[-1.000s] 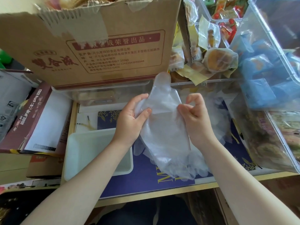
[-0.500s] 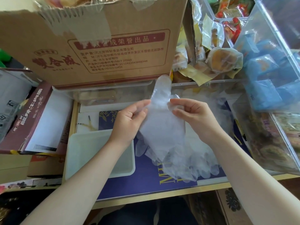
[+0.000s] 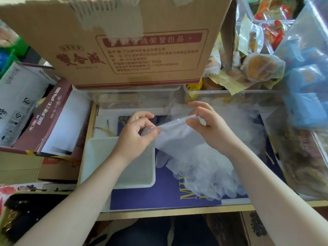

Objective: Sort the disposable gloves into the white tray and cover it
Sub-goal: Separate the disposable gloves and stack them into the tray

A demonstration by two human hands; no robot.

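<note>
Both hands have dropped lower since a second ago, and the glove that stood upright between them now lies stretched sideways. Left hand [image 3: 136, 135] pinches one end of this clear disposable glove [image 3: 179, 137] between thumb and curled fingers; right hand [image 3: 211, 128] pinches the other end, fingers bent round the film. Under them a loose pile of gloves [image 3: 213, 174] lies on the blue mat [image 3: 159, 197], reaching toward the near edge of the tabletop [image 3: 177, 211]. Just left of the pile, at the tabletop's near left corner, sits the white tray [image 3: 99, 157]; the left wrist crosses over it, and what shows of its inside holds no gloves. Along the far edge stand clear plastic bins [image 3: 138, 98], a cardboard box [image 3: 124, 47] resting on top of them. At the right, a tilted clear bin [image 3: 305, 77] holds blue packets, and wrapped pastries [image 3: 260, 68] fill the bin behind.
</note>
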